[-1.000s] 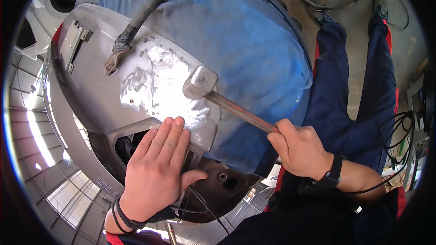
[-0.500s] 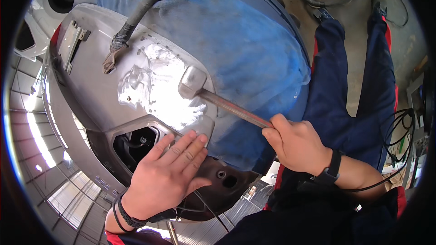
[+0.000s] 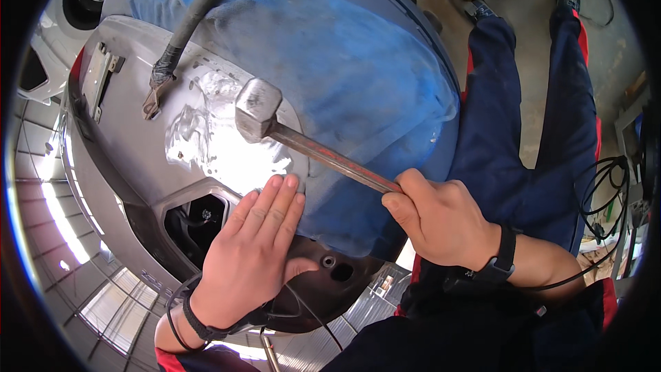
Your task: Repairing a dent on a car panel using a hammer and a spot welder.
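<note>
Panel spreads ahead of fingers of L hand; cloth to their R. Hammer sticks out fwd-L of R hand, fingers wrapped round it; head now looks higher, prob. clear of metal. L fingers, straight, slightly spread, have moved fwd to bright patch.

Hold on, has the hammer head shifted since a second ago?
Yes. Judged against the metal clamp on the grey car panel, the hammer head has moved left in the view, now appearing nearer that clamp.
</note>
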### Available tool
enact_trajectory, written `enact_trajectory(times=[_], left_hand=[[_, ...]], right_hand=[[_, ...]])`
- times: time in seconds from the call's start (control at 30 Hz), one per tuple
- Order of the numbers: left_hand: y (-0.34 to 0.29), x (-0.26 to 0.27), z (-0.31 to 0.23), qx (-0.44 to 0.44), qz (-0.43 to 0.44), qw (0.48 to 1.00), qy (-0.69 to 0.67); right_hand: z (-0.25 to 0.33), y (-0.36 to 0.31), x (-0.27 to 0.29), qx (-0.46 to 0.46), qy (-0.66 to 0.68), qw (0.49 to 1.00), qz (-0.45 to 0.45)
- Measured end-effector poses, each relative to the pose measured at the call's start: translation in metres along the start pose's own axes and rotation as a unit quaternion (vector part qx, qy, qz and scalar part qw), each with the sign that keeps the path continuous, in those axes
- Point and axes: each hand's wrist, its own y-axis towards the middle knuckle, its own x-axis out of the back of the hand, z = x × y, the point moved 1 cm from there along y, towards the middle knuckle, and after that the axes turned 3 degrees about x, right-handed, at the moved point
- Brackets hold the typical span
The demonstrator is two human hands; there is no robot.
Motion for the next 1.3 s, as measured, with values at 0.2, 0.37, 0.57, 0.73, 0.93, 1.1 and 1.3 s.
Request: enact_trajectory(times=[0.2, 0.37, 0.57, 0.73, 0.93, 1.1, 1.3], left_hand=[[0.016, 0.001, -0.004, 0.005, 0.007, 1.000, 0.021], [-0.016, -0.001, -0.021, 0.050, 0.030, 0.998, 0.022], [0.000, -0.001, -0.020, 0.039, 0.012, 0.998, 0.038], [0.028, 0.001, -0.012, 0.053, -0.026, 0.997, 0.045], [0.014, 0.004, -0.018, 0.049, -0.012, 0.998, 0.041], [-0.008, 0.006, -0.028, 0.048, 0.017, 0.998, 0.034], [-0.009, 0.006, -0.025, 0.047, 0.013, 0.998, 0.029]], right_hand=[[-0.004, 0.002, 0.005, 0.012, -0.001, 1.000, -0.003], [-0.009, -0.003, 0.016, 0.005, 0.003, 1.000, -0.002], [-0.010, -0.009, 0.025, 0.000, 0.000, 1.000, -0.004], [-0.009, -0.014, 0.041, -0.001, -0.001, 1.000, -0.004], [-0.014, -0.017, 0.045, -0.005, 0.002, 1.000, -0.015], [-0.011, -0.014, 0.040, 0.020, 0.003, 1.000, -0.023], [-0.012, -0.019, 0.039, 0.004, -0.015, 1.000, 0.000]])
